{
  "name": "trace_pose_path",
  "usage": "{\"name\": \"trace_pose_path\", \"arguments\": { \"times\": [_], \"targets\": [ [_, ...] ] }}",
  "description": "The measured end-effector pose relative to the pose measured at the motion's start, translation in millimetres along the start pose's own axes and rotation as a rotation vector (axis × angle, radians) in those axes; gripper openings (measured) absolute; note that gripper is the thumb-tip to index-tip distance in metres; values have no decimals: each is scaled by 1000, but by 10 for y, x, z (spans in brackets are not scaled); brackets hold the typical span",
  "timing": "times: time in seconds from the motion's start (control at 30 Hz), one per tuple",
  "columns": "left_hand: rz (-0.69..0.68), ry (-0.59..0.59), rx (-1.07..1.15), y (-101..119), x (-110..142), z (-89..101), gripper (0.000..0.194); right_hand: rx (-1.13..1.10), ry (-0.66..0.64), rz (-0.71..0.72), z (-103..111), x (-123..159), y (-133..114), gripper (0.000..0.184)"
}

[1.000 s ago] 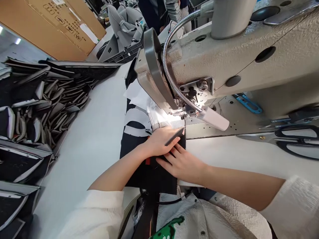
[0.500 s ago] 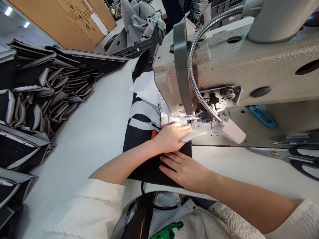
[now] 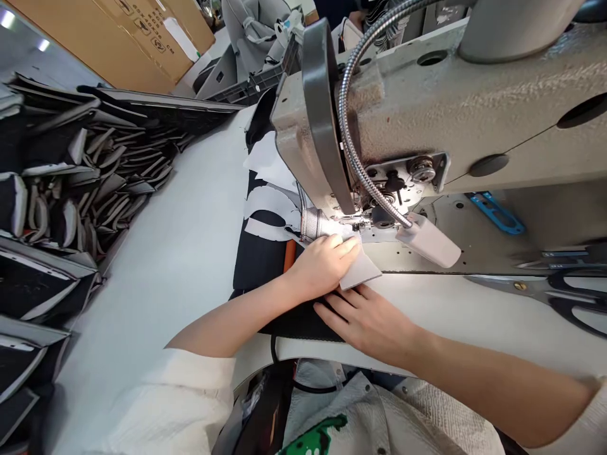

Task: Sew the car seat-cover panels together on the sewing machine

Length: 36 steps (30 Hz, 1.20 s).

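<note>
Just in front of the sewing machine's needle area (image 3: 358, 222), my left hand (image 3: 322, 262) is closed over a light grey fabric piece (image 3: 361, 268), fingertips pressing on its upper edge. Lower and to the right, my right hand (image 3: 370, 321) lies flat with its fingers apart on black fabric (image 3: 308, 321), fingertips close to the grey piece's lower corner. Left of the needle, a grey mesh strip (image 3: 312, 224) and white cut-out backing pieces (image 3: 270, 201) rest on the black material. An orange object (image 3: 289, 255) shows beside my left wrist.
The sewing machine head (image 3: 427, 120), with a flexible lamp (image 3: 429, 239), spans the upper right. Black-handled scissors (image 3: 535, 289) and a blue cutter (image 3: 497, 213) lie to the right. Stacked padded pieces (image 3: 118, 158) line the left. A cardboard box (image 3: 147, 38) and crate stand behind.
The grey piece has swung to lie flatter and shows more of its face below my left hand. My right hand has shifted slightly right. The whole view has moved a little.
</note>
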<state>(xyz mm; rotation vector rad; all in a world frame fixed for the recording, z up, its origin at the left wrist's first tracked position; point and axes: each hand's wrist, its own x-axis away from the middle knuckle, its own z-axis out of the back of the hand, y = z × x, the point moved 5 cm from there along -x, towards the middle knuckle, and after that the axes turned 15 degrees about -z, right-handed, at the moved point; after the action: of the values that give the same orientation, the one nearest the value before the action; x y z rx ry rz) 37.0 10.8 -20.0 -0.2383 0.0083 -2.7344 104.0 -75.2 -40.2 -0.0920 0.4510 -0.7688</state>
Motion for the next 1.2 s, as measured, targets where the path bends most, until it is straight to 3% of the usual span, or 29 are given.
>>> {"name": "trace_pose_path", "arguments": {
  "times": [0.17,0.37,0.47,0.7,0.83,0.93,1.03,1.2],
  "targets": [
    [128,49,80,-2,-26,7,45,31,27,-113,-96,-27,-25,39],
    [-104,36,129,-130,128,-63,40,90,66,-106,-144,-6,-20,40],
    [-121,68,195,-203,153,-89,41,110,72,-98,-154,-1,-29,39],
    [-174,250,243,-279,9,-135,44,124,66,-115,-131,-77,91,39],
    [-200,395,210,-296,-34,-88,34,151,32,-133,-124,-118,213,42],
    [-114,372,143,-215,-56,-29,21,147,27,-87,-106,-104,249,41],
    [-1,317,13,-116,-25,-2,20,72,39,66,-91,-65,164,37],
    [-136,374,-93,-48,127,-76,26,44,42,97,-175,-99,-3,36]
  ]
}}
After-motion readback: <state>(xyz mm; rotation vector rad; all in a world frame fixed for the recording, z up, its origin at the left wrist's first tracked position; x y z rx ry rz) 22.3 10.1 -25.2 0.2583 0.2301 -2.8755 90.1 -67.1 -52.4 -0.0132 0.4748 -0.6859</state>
